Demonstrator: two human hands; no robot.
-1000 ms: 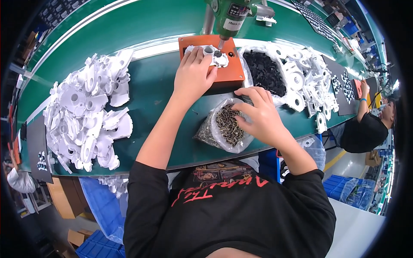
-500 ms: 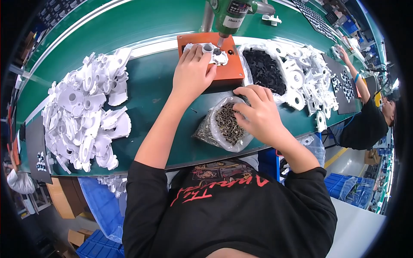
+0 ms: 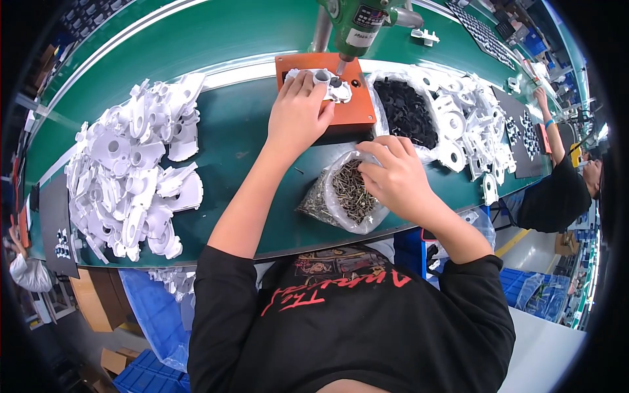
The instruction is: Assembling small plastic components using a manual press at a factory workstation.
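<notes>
A big pile of white plastic parts (image 3: 134, 170) lies on the green table (image 3: 229, 121), well to the left of the left hand. The left hand (image 3: 299, 111) has its fingers side by side, resting on a white part (image 3: 339, 93). I cannot tell if they grip it. One small loose screw (image 3: 299, 170) lies on the table below the left hand. The white part sits on top of an orange block (image 3: 359, 112), under the left fingers, and has a black piece (image 3: 335, 82) in it. Just above that piece is the metal tip of a green machine (image 3: 357, 26).

Between the two hands, but lower down, is a clear bag (image 3: 359, 226) full of screws (image 3: 350, 193). The right hand (image 3: 401, 175) is at the bag's right edge, with its fingers bent and close together. I cannot tell if it holds a screw. Just above the right hand is another bag (image 3: 429, 155) with black pieces (image 3: 405, 114) inside. More white parts (image 3: 458, 121) lie to the right of it. Far to the right of both hands is another person (image 3: 550, 203) in a black top.
</notes>
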